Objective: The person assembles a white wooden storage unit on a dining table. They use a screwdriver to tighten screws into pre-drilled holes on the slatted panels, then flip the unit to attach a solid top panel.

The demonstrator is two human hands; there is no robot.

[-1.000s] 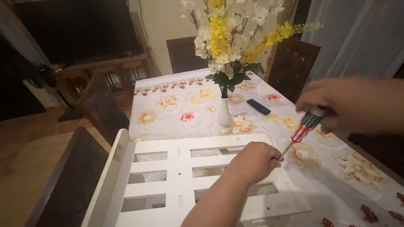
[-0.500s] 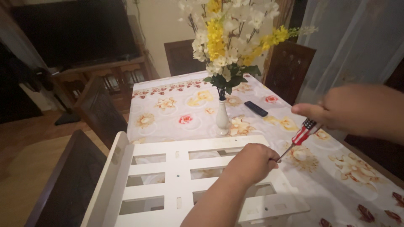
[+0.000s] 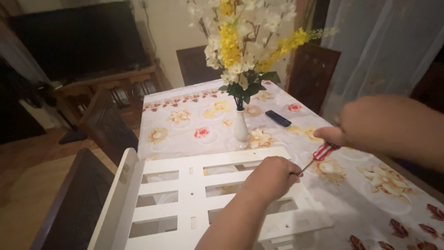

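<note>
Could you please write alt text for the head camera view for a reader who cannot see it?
A right hand holds a red-handled screwdriver whose tip meets the left hand, which rests on a white slatted panel lying on a table with a floral tablecloth. Behind stand a white vase of yellow and white flowers and a dark remote control.

A home dining and living room

A worktop is wearing a floral cloth, with a white vase of yellow and white flowers standing on it. Dark wooden chairs are ringing the worktop, a black television is sitting on a wooden stand beyond its far left corner, and sheer curtains are hanging to its right.
</note>
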